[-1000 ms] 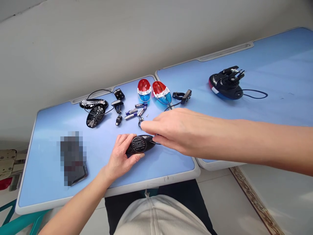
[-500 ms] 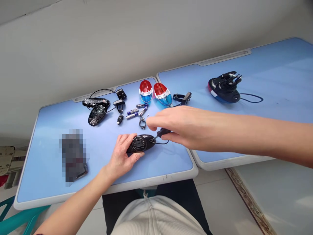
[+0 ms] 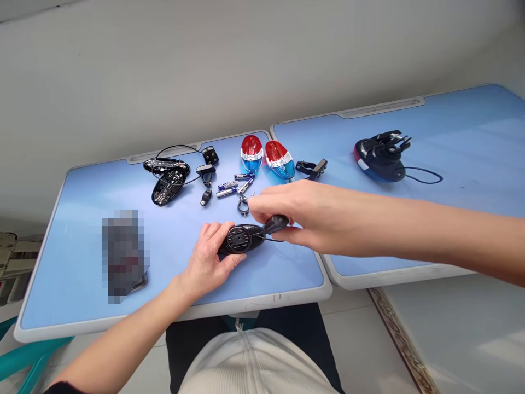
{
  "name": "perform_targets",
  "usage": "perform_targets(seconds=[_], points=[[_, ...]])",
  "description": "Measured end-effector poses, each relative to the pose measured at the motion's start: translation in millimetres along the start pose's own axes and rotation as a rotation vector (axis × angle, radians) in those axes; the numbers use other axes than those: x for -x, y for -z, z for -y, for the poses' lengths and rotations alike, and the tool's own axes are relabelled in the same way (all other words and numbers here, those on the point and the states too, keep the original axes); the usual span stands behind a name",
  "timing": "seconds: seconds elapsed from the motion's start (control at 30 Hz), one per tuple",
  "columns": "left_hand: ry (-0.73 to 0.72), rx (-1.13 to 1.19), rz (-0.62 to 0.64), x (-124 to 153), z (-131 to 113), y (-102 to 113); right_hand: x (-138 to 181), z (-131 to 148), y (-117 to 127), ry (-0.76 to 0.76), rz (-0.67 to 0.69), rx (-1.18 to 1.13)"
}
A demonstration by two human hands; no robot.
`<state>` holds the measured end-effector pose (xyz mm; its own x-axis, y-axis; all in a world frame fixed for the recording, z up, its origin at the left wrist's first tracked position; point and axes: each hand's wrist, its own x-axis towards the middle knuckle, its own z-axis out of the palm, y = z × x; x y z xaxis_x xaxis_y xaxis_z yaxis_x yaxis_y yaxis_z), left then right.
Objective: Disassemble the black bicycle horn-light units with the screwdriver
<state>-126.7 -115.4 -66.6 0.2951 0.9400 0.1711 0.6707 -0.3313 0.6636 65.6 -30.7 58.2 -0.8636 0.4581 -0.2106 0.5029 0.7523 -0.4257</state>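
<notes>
A black oval housing point(image 3: 241, 239) lies on the left blue table point(image 3: 82, 246), and my left hand point(image 3: 209, 257) is wrapped round its near end. My right hand point(image 3: 295, 216) pinches a small black screwdriver point(image 3: 274, 224) whose tip points at the housing's right end. A thin black wire point(image 3: 274, 239) runs out from the housing under that hand. A small metal clamp ring point(image 3: 243, 205) lies just beyond the housing.
Behind lie several batteries point(image 3: 232, 186), two red-and-blue lens covers point(image 3: 266, 156), a black circuit board with cable point(image 3: 168, 183), a black bracket point(image 3: 314, 167) and an assembled light point(image 3: 381, 156) on the right table point(image 3: 471, 142). A blurred dark object point(image 3: 123, 257) sits left.
My right hand has picked up the screwdriver and brought it to the housing's right end. The left hand has kept its hold on the housing.
</notes>
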Motion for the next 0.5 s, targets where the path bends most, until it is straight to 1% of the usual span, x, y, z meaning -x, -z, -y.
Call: perform_targets(seconds=[0.1, 0.27, 0.33, 0.4, 0.5], points=[[0.013, 0.001, 0.006, 0.2, -0.2, -0.1, -0.4, -0.2, 1.2, -0.052, 0.009, -0.096], [0.019, 0.004, -0.004, 0.3, 0.4, -1.4, 0.7, -0.7, 5.4, -0.222, 0.075, -0.341], [0.008, 0.004, -0.009, 0.2, 0.5, -1.7, 0.9, -1.0, 5.2, -0.287, 0.082, -0.402], [-0.001, 0.001, -0.015, 0.2, 0.4, -1.6, 0.4, -0.8, 2.4, -0.329, 0.055, -0.389], [-0.003, -0.001, -0.018, 0.3, 0.3, -1.3, -0.8, 0.3, -4.3, -0.375, -0.069, -0.262]])
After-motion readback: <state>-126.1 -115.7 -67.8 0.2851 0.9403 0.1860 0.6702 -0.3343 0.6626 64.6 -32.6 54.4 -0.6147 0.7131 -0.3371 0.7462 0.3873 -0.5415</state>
